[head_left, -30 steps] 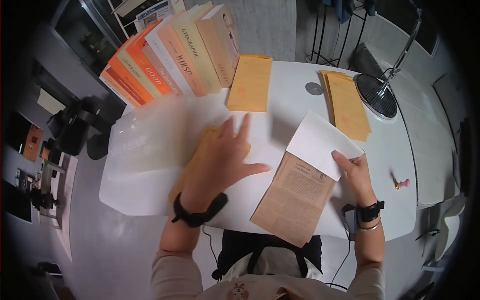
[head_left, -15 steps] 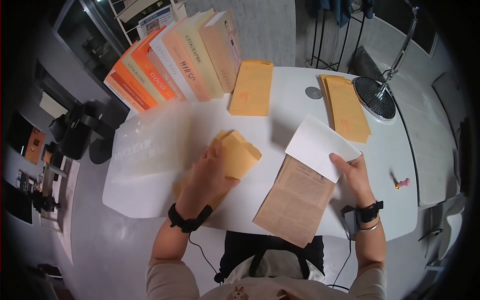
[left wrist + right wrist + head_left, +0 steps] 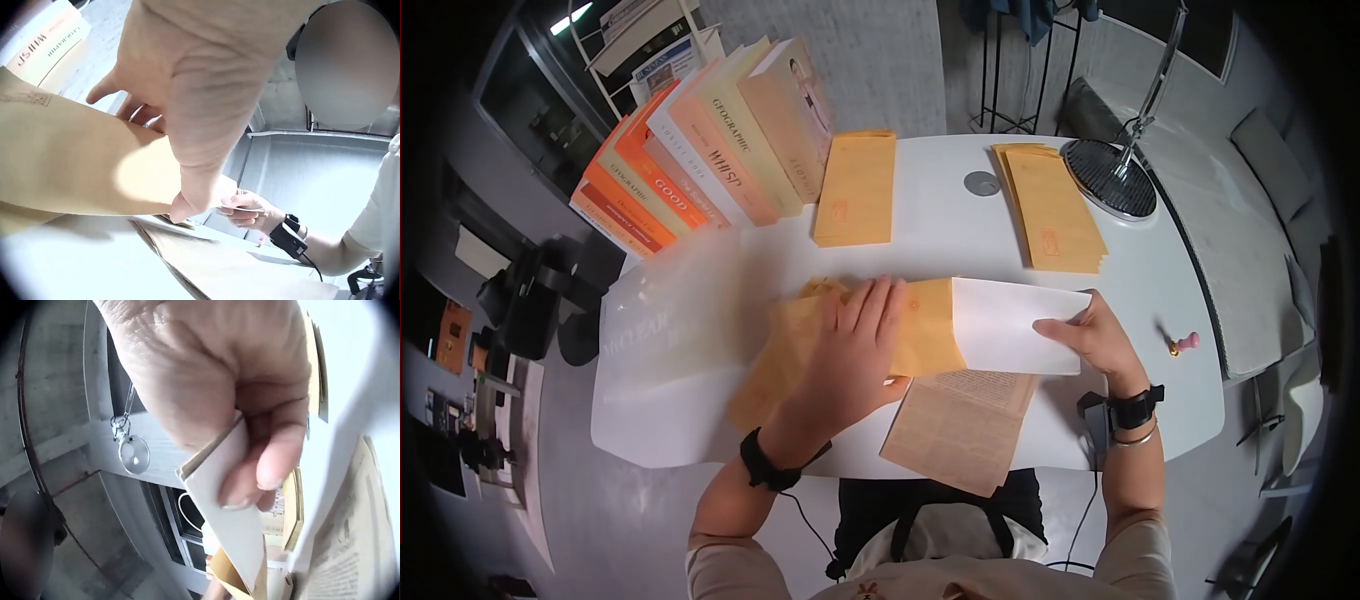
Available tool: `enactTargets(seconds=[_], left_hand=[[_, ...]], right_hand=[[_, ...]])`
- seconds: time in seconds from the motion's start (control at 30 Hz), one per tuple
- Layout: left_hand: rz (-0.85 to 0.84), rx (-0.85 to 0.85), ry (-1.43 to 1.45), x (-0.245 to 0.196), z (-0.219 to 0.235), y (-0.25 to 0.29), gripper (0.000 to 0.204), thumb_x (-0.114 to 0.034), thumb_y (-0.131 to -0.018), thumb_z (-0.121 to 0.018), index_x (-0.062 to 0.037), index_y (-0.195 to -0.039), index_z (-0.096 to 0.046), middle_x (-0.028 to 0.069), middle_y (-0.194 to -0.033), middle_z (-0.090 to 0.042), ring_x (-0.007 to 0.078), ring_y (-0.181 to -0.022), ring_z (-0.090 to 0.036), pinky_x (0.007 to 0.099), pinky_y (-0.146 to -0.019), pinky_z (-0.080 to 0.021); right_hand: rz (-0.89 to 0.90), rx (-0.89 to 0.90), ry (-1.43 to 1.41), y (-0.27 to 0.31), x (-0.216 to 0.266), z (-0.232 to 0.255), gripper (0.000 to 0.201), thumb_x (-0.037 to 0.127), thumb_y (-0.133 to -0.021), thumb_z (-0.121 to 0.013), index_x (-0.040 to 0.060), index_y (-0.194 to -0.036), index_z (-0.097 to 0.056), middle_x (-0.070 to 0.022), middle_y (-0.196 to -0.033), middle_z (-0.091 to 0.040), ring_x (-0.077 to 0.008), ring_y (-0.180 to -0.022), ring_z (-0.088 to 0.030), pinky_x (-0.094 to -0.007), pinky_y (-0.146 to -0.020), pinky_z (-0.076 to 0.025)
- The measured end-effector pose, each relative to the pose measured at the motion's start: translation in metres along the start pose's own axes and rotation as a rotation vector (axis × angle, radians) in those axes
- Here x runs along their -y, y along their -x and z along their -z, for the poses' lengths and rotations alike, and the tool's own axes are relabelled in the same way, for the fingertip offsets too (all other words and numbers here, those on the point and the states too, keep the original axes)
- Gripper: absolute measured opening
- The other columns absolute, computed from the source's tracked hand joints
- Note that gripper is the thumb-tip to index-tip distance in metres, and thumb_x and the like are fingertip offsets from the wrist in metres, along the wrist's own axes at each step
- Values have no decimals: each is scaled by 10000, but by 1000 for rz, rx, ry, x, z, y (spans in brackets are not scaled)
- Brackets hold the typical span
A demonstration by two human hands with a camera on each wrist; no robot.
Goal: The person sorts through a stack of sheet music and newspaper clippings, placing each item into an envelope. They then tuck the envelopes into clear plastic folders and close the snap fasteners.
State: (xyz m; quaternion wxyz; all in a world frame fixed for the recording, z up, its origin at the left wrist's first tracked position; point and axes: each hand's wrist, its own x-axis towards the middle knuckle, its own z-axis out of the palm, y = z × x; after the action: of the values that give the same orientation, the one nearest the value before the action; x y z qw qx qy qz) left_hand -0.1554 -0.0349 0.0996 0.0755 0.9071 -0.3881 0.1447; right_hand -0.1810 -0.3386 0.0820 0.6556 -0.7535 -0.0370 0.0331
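In the centre of the frame, the yellow envelope [image 3: 930, 325], gripped by the left hand [image 3: 852, 345], had met the white paper [image 3: 1005, 322] pinched in the right hand [image 3: 1103, 345]; apart half a second earlier, they now overlapped, insertion seemingly begun at the envelope's mouth.

Gray wall [image 3: 870, 70]; pale floor [image 3: 640, 520].

Translucent bag [image 3: 665, 315] lettering partly unreadable, newsprint [image 3: 960, 425] text too small, lamp [image 3: 1155, 95] top cut off

White table [image 3: 945, 225] with envelopes [image 3: 855, 195], printed sheets [image 3: 960, 430], books [image 3: 725, 155], lamp [image 3: 1108, 182], possibly a stamp [image 3: 1186, 343]
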Motion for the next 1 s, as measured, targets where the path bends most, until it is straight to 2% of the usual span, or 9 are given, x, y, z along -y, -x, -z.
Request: enactTargets(seconds=[0.23, 0.43, 0.53, 0.63, 0.73, 0.77, 0.87, 0.9, 1.0], left_hand=[[-37, 34, 0, -6, -3, -5, 946, -286, -612, -781, 105, -1347, -334, 245, -1343, -415, 361, -1256, -383, 510, -1038, -296], [-104, 5, -32, -9, -5, -6, 924, -297, -622, -753, 103, -1349, -347, 231, -1344, -425, 326, -1237, -404, 517, -1007, -337], [-108, 43, 35, -16, -7, -8, 928, -259, -625, -763, 102, -1357, -321, 242, -1360, -398, 364, -1255, -381, 505, -1050, -296], [-102, 25, 83, -24, -10, -12, 932, -264, -633, -760, 95, -1367, -310, 236, -1365, -394, 359, -1260, -377, 492, -1060, -294], [-28, -4, 98, -25, -5, -17, 941, -282, -644, -760, 95, -1372, -300, 230, -1372, -387, 355, -1267, -371, 479, -1064, -294], [-21, 1, 86, -25, -4, -17, 942, -286, -646, -760, 95, -1373, -298, 229, -1373, -385, 354, -1268, -369, 476, -1065, -294], [-12, 16, 69, -28, -3, -19, 946, -296, -654, -760, 97, -1375, -290, 227, -1377, -379, 353, -1268, -366, 470, -1067, -295], [-18, 19, 75, -32, -4, -20, 948, -297, -656, -760, 98, -1376, -287, 226, -1378, -378, 352, -1266, -366, 471, -1066, -296], [-41, 28, 94, -45, -7, -26, 960, -304, -659, -762, 104, -1378, -275, 225, -1375, -379, 353, -1258, -368, 473, -1064, -296]], right_hand=[[-28, 25, 54, 3, 5, 8, 276, 56, -800, -684, -52, -1049, -629, -74, -926, -678, -117, -827, -607, -265, -759, -491], [-61, 45, 26, 6, 10, 18, 299, 71, -793, -684, -48, -1061, -622, -87, -934, -678, -119, -819, -603, -272, -760, -486], [-14, 45, 170, 1, 4, 4, 286, 101, -803, -697, -45, -1035, -615, -82, -870, -671, -119, -793, -599, -276, -738, -488], [119, 17, 210, -3, 7, -12, 247, 149, -819, -708, -20, -974, -616, -57, -767, -648, -94, -702, -580, -250, -664, -482], [-84, -113, -60, 2, 21, 5, 185, 153, -843, -693, 11, -929, -611, -26, -689, -615, -66, -622, -558, -215, -597, -466], [-32, -131, -156, 2, 12, 11, 118, 108, -851, -677, 18, -909, -628, -29, -693, -626, -51, -600, -561, -196, -568, -461], [96, -126, -145, -3, 3, 6, 78, 72, -857, -663, -3, -871, -646, -32, -698, -637, -61, -589, -571, -200, -555, -467], [76, -96, -129, -2, 3, 1, 62, 45, -827, -681, -10, -854, -673, -66, -796, -665, -114, -685, -606, -232, -639, -494], [550, -211, 415, -5, 6, -24, 111, 9, -773, -702, 15, -884, -697, -95, -936, -671, -189, -852, -619, -286, -762, -498]])
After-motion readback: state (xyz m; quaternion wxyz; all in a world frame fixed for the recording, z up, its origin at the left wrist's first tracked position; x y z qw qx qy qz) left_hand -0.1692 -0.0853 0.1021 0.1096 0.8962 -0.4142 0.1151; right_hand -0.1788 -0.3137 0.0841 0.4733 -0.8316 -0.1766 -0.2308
